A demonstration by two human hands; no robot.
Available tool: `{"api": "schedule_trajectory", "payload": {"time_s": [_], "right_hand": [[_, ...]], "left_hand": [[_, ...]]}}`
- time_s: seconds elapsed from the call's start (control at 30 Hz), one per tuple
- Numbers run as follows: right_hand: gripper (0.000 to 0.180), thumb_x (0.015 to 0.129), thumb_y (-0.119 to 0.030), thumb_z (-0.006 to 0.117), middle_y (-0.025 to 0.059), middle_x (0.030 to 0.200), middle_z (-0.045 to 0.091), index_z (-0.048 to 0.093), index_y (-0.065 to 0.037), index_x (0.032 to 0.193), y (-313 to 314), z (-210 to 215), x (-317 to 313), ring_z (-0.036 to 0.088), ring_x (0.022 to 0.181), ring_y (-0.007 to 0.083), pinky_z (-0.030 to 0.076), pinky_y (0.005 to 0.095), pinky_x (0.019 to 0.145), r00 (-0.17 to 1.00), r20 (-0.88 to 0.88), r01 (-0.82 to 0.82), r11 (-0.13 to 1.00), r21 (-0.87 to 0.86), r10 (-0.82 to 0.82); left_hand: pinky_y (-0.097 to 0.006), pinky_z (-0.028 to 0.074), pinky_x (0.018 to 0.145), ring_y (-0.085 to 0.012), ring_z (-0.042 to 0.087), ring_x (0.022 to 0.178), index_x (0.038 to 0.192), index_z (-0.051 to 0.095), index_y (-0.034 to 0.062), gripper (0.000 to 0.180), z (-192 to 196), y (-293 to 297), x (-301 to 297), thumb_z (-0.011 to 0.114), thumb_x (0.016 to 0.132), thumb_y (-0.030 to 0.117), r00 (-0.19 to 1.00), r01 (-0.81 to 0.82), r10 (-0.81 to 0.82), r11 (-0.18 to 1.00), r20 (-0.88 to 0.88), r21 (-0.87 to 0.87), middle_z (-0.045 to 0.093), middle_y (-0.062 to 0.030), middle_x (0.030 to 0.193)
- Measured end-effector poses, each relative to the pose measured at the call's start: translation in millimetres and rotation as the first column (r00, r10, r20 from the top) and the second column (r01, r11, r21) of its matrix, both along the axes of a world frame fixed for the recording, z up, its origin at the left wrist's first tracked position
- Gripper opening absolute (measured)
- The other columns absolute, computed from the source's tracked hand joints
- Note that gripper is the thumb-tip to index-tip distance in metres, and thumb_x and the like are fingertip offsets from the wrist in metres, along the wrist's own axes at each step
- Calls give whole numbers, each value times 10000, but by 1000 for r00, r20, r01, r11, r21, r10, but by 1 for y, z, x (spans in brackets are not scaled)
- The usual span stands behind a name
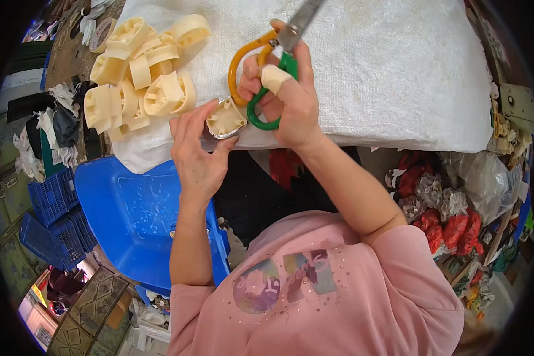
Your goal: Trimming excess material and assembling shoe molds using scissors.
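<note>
My left hand (197,159) grips a small cream plastic part (225,120) with a shiny silver rim, its hollow, ribbed side up. Its fingers and thumb press on the rim at the near edge of the white woven cloth (385,77). In my right hand (296,110) is a pair of scissors (289,37) with one orange and one green handle, blades pointing up and away. The orange handle loop comes down right beside the cream part; I cannot tell if they touch. A pale wrap covers my right thumb. Several similar cream parts (139,65) lie heaped at the left.
Below the table's left edge stands a blue plastic tub (130,219), with blue crates (56,207) further left. Gloves and cloths (59,130) hang at the left. Red and clear plastic bags (457,213) pile up at the lower right. A roll of tape (102,34) lies behind the heap.
</note>
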State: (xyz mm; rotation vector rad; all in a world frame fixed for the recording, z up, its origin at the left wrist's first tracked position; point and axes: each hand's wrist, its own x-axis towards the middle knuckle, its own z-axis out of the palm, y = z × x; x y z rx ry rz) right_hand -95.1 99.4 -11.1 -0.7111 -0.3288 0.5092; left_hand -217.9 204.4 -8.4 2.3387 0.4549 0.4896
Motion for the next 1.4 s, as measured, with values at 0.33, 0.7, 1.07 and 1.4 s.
{"api": "schedule_trajectory", "payload": {"time_s": [0.33,0.7,1.07,1.4], "right_hand": [[555,818,-68,470,99,884,462,302,-125,1343,3,2,2,453,744,159,414,325,692,999,-15,-30,998,-50,29],[565,799,-29,482,46,800,522,339,-38,1346,2,13,16,484,666,103,422,256,589,981,180,-52,993,-109,71],[525,906,-106,499,62,845,483,286,-47,1381,13,26,26,454,651,109,398,258,584,966,239,-60,988,-143,93],[565,887,-143,545,83,853,518,290,-34,1378,2,22,37,487,640,138,425,292,569,959,38,-263,935,-238,280]], "left_hand": [[-334,452,802,-264,528,919,1111,603,51,580,2,2,-1,749,560,-54,1000,-10,10,1000,-16,14,589,-108,1008],[-330,456,838,-256,539,966,1132,600,50,595,2,3,-2,755,567,-55,1000,-11,10,1000,-21,-18,587,-104,1036],[-372,439,812,-302,507,936,1071,588,39,535,5,3,1,752,568,-46,999,14,-14,1000,31,-25,573,-116,996],[-344,441,834,-286,522,964,1071,572,41,507,16,1,-2,717,594,-56,994,92,-93,996,-66,-16,557,-106,989]]}}
